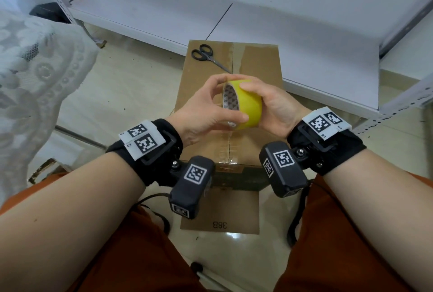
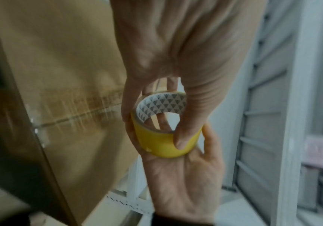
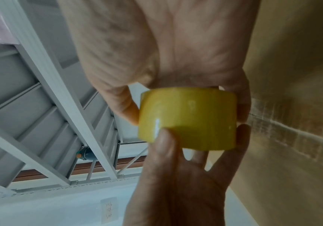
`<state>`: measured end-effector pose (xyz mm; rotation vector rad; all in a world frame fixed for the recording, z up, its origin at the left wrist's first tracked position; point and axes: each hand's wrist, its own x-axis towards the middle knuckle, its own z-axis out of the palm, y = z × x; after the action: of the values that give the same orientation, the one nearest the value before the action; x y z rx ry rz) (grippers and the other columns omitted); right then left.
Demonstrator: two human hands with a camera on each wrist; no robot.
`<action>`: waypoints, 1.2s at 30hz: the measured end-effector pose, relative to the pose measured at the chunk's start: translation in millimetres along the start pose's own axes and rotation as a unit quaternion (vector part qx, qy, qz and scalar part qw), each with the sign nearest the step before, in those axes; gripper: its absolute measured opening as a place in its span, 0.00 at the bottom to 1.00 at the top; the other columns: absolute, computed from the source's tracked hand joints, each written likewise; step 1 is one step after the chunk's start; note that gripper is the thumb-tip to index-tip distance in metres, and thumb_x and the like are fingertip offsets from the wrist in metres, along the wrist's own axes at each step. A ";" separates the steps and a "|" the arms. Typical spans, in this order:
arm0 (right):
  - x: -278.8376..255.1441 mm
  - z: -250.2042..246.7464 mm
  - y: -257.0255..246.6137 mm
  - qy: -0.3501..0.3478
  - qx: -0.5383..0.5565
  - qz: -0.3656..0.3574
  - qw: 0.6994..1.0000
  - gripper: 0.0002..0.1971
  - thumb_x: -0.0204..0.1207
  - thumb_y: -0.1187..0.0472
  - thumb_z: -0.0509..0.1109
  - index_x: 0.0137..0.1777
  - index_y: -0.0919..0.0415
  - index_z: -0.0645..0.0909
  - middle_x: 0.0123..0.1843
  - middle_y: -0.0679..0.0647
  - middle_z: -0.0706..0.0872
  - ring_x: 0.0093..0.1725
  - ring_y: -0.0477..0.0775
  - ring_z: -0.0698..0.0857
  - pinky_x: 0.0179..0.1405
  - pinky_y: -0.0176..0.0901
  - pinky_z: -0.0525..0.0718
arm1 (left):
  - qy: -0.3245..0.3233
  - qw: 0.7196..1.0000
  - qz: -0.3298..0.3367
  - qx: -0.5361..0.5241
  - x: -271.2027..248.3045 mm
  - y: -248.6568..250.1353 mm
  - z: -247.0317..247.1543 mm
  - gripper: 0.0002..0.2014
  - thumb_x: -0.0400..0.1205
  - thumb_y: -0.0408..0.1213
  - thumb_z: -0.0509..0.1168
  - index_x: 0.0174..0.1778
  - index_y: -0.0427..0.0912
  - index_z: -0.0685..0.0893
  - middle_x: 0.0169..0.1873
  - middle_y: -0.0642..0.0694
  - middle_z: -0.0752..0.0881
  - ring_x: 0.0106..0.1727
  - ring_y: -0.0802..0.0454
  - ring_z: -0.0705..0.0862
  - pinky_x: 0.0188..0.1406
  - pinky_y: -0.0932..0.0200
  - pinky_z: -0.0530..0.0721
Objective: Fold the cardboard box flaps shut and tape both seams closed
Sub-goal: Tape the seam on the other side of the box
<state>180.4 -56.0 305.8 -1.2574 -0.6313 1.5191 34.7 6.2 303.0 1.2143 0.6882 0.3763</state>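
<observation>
Both hands up over the cardboard box [image 1: 210, 95], sharing one yellow tape roll [image 1: 246, 104]. Left hand [image 1: 206, 113] curled round the roll's open end, thumb pressed on the yellow band, fingertips over the rim. Right hand [image 1: 274, 109] cupping the far side, fingers wrapped on the band. Box on the floor, flaps folded flat, centre seam running away from the knees, glossy old tape along it. Scissors [image 1: 206, 56] lying on the box top near its far left corner, untouched. Probably hunting for the loose tape end: no strip pulled free yet. Next, likely: pick up the tape edge with a nail, draw out a length, anchor it at one end of the seam, press along, then reach for the scissors.
</observation>
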 end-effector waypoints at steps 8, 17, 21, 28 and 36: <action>-0.8 0.8 -5.1 -0.012 0.025 0.028 0.999 0.20 0.82 0.54 0.62 0.73 0.52 0.72 0.69 0.61 0.80 0.65 0.63 0.83 0.51 0.58 0.86 | 0.022 0.995 0.068 0.068 -0.8 -3.7 2.4 0.40 0.63 0.18 0.78 0.69 0.47 0.74 0.67 0.48 0.75 0.59 0.52 0.83 0.45 0.58 0.88; -2.7 -2.8 -3.8 0.018 0.018 0.018 1.000 0.22 0.78 0.60 0.68 0.72 0.59 0.74 0.65 0.61 0.83 0.58 0.61 0.84 0.58 0.64 0.81 | 0.071 0.985 0.100 0.120 6.9 -4.9 -3.3 0.44 0.63 0.20 0.79 0.73 0.49 0.70 0.67 0.51 0.75 0.63 0.53 0.81 0.53 0.54 0.87; -6.0 10.8 5.4 0.097 0.030 0.010 0.995 0.17 0.78 0.55 0.70 0.62 0.63 0.80 0.53 0.57 0.86 0.53 0.54 0.85 0.46 0.54 0.90 | 0.125 0.918 0.193 0.322 10.3 -6.1 -5.4 0.45 0.61 0.30 0.81 0.74 0.45 0.69 0.67 0.50 0.74 0.67 0.58 0.74 0.70 0.55 0.77; -5.5 10.9 -4.3 0.071 0.107 -0.019 0.992 0.15 0.80 0.60 0.67 0.65 0.65 0.79 0.51 0.57 0.87 0.58 0.56 0.81 0.51 0.53 0.84 | 0.113 0.923 0.216 0.298 17.7 -10.0 -5.2 0.45 0.58 0.34 0.83 0.70 0.47 0.71 0.66 0.49 0.74 0.67 0.55 0.76 0.66 0.49 0.80; -11.6 13.2 -7.3 0.014 0.132 -0.018 0.991 0.12 0.76 0.71 0.61 0.57 0.63 0.78 0.46 0.56 0.84 0.44 0.53 0.86 0.38 0.47 0.86 | 0.145 0.866 0.293 0.379 15.0 -11.4 0.5 0.38 0.62 0.31 0.78 0.69 0.39 0.72 0.66 0.41 0.72 0.67 0.53 0.71 0.70 0.64 0.72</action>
<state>170.1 -61.5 320.9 -1.0573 -0.4164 1.4992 45.2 11.3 288.2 2.1635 0.7383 0.8585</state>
